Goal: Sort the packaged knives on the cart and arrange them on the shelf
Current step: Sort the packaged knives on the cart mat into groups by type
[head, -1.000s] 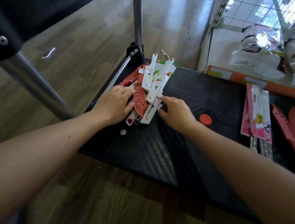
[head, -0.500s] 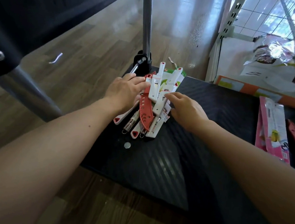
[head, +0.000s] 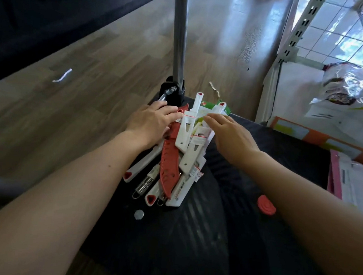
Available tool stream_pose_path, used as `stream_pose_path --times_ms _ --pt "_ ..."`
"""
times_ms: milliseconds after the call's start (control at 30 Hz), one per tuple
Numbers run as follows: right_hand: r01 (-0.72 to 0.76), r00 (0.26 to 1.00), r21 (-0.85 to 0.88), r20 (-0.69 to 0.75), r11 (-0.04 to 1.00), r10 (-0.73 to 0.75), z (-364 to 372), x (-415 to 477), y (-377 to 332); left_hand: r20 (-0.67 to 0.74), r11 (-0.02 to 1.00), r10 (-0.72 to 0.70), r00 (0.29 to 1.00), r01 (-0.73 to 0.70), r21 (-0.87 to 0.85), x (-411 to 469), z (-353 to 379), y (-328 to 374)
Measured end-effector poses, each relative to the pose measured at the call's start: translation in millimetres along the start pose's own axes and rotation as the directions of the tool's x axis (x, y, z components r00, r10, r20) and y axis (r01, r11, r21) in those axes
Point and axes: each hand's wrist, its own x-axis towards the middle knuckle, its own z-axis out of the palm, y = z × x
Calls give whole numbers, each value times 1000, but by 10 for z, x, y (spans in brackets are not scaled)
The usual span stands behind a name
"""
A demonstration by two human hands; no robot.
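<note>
Red perforated sheath [head: 168, 164], white slotted knives [head: 185, 131]

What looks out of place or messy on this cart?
The knives lie in a criss-crossed heap at the cart's far corner, not sorted. A red cap and a small grey disc lie loose on the cart, and a white scrap lies on the floor.

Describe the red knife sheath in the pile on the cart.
The red sheath looks like matte plastic, curved like a blade, with small holes along one edge. It lies in the pile on the black cart, pointed end toward the person, white knives on both sides. The left hand lies over its far end.
</note>
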Motion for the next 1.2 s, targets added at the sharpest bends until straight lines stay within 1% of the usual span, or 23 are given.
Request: stream_pose_path --times_ms 133,233,300,367,433,567,700,767,900,1000,1133,1200 --pt "-32 999 -37 28 999 33 -13 121 114 47 972 173 984 -178 155 129 -49 -61" --pt "9 997 -99 73 995 -2 27 158 118 52 955 218 975 -224 192 177 -8 -102" --pt "38 998 -106 50 994 -32 60 158 128 -2 943 293 956 -289 167 172 23 -132" --pt "59 998 -101 32 993 -56 77 142 157 -93 898 426 900 -409 164 151 19 -171" --pt "70 997 -115 51 991 -65 80 118 193 -144 856 506 851 -473 208 130 45 -229" --pt "91 994 -154 66 984 -82 106 70 262 -149 819 559 816 -515 254 73 54 -210" --pt "76 996 -194 56 978 -66 110 -22 326 -159 814 573 804 -538 219 48 -7 -122" --pt "99 994 -206 70 974 -86 71 -107 345 -170 809 586 793 -557 190 29 -12 -62" --pt "124 991 -228 85 966 -108 18 -343 368 -218 823 566 795 -556 111 -75 37 35" --pt "131 989 -240 99 962 -110 19 -543 384 -201 809 586 785 -578 104 -182 36 96" --pt "155 984 -254 123 955 -128 -18 -811 394 -164 753 658 735 -644 134 -328 -22 180" --pt "137 986 -261 131 956 -105 -40 -981 408 -169 726 687 707 -674 133 -402 -17 226"
